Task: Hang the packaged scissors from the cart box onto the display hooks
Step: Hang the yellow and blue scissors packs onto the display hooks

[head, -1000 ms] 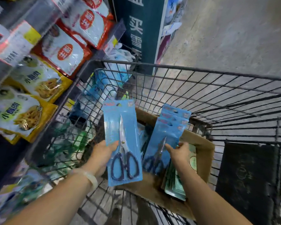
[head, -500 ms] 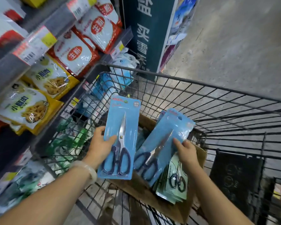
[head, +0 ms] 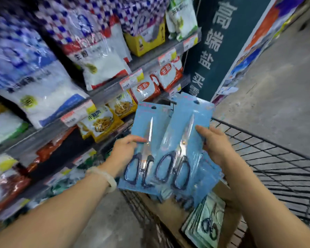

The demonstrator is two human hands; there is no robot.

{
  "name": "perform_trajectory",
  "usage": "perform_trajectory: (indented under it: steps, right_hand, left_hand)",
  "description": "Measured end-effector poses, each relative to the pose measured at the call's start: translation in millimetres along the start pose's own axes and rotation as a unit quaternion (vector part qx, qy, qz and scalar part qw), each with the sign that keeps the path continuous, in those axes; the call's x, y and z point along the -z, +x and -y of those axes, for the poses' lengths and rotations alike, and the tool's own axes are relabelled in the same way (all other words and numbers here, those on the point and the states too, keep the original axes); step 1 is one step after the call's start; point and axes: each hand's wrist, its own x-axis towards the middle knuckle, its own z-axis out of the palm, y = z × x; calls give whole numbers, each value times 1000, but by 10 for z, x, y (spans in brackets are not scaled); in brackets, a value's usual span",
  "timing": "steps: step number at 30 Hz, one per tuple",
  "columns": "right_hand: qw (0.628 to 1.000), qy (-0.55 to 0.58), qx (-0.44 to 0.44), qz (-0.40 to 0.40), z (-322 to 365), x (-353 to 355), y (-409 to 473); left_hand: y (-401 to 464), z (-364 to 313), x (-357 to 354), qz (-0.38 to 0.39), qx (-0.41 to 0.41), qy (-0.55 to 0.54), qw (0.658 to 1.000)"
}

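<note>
Both blue scissor packs raised since earlier, left hand [head: 125,149] grips one pack [head: 147,126], right hand [head: 216,145] another [head: 195,119].

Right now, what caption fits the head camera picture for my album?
Left hand and right hand each hold blue packaged scissors above the cart box.

Both hands are up over the cart, each holding a blue scissors pack. Left hand [head: 126,149] pinches the left pack [head: 145,126] by its edge, thumb across the front; right hand [head: 214,145] grips the right pack [head: 193,122], which overlaps the left one a bit. Below them the cardboard box [head: 168,210] sits in the wire cart [head: 276,158] with green scissors packs [head: 208,222] stacked inside. Shelves [head: 115,90] of bagged food on the left, pretty blurry.
</note>
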Motion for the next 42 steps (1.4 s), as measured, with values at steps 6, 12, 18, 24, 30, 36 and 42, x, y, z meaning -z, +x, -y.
perform_trajectory:
  steps: [6,12,18,24,30,36,42]
  right_hand:
    - [990,-80,34,111,182,-1168,-471]
    - [966,-122,81,212,12,-2247,-1327]
    - [930,-176,16,322,-834,-2737,-2721]
    - [813,-332,61,476,-1561,-3298,-3946]
    - [793,-287,2,537,-1921,-3961,-4778]
    - [756,-175,-174,606,-2372,-4481,-5420]
    - [703,-241,-108,661,-2922,-5197,-5853]
  left_hand:
    - [-588,-98,689,4,45,-148,988]
    - [-1369,423,1643,-93,21,-218,971]
    - [-2461,1262,2587,-236,1,-364,901]
    - [-3613,2070,3276,-399,-38,-408,820]
    - [-4672,2758,3793,-467,-22,-435,770]
    - [-5232,3270,4241,-538,-58,-499,677]
    - [-5541,3806,4879,-613,-34,-501,609]
